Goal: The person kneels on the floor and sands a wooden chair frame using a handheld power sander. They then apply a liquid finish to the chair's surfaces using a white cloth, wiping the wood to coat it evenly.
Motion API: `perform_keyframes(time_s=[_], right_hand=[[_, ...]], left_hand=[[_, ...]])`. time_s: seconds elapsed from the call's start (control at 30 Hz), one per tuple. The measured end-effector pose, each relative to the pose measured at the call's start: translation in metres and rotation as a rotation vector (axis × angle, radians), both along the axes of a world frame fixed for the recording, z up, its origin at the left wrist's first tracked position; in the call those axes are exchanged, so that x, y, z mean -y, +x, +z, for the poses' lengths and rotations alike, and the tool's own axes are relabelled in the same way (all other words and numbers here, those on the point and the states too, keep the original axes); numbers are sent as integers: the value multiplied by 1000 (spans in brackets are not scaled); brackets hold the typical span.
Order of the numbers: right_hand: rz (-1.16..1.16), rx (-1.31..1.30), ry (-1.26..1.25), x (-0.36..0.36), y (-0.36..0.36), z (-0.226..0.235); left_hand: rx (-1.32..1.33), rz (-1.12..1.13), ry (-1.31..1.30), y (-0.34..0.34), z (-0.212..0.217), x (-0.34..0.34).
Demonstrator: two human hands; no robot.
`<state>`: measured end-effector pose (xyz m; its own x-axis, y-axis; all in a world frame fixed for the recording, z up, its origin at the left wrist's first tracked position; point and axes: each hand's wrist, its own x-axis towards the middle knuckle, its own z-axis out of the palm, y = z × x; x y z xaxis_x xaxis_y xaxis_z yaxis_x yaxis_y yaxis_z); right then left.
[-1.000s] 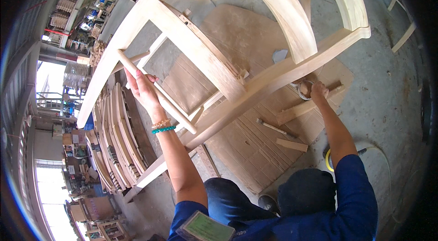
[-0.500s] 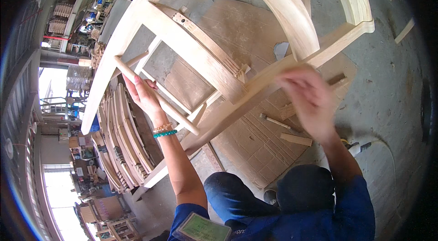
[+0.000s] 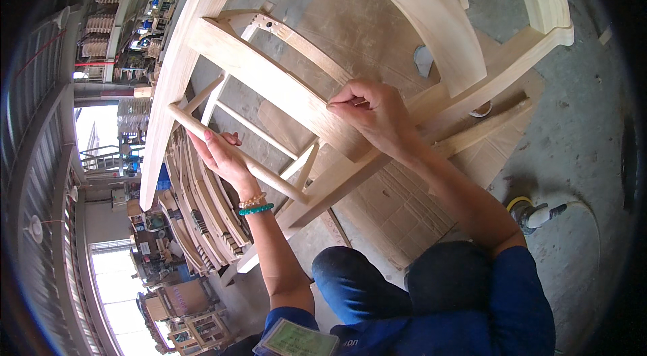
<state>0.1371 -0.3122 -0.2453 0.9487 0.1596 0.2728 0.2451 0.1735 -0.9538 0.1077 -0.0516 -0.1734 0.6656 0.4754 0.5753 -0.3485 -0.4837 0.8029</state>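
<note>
A pale, unfinished wooden chair frame (image 3: 162, 134) lies tilted in front of me. My left hand (image 3: 226, 159) is closed around its round rung (image 3: 273, 179) at the left, thumb on top. My right hand (image 3: 374, 113) is pinched against the upper edge of the wide flat rail (image 3: 263, 73) in the middle of the frame. Whatever its fingertips hold, if anything, is hidden. A curved wooden piece (image 3: 424, 12) of the frame arches beyond that hand. Behind the rail shows a narrower curved bar (image 3: 303, 46) with dark holes near one end.
Flattened cardboard (image 3: 404, 221) covers the floor under the frame. To the right lies a power sander (image 3: 536, 214) with its cable. Stacked curved wooden parts (image 3: 202, 187) stand at the left, and shelving with more parts (image 3: 104, 29) lines the far left.
My right hand has moved left from above the long side piece to the wide rail and closed into a pinch. My left hand stays on the rung, while the view has shifted slightly.
</note>
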Motion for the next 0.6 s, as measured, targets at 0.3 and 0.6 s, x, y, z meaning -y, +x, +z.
perform_keyframes(time_s=[0.3,0.6], right_hand=[[54,-34,166,-9,16,4],[138,-74,150,-13,25,4]], left_hand=[[-9,12,32,2,1,6],[-1,13,28,1,0,2]])
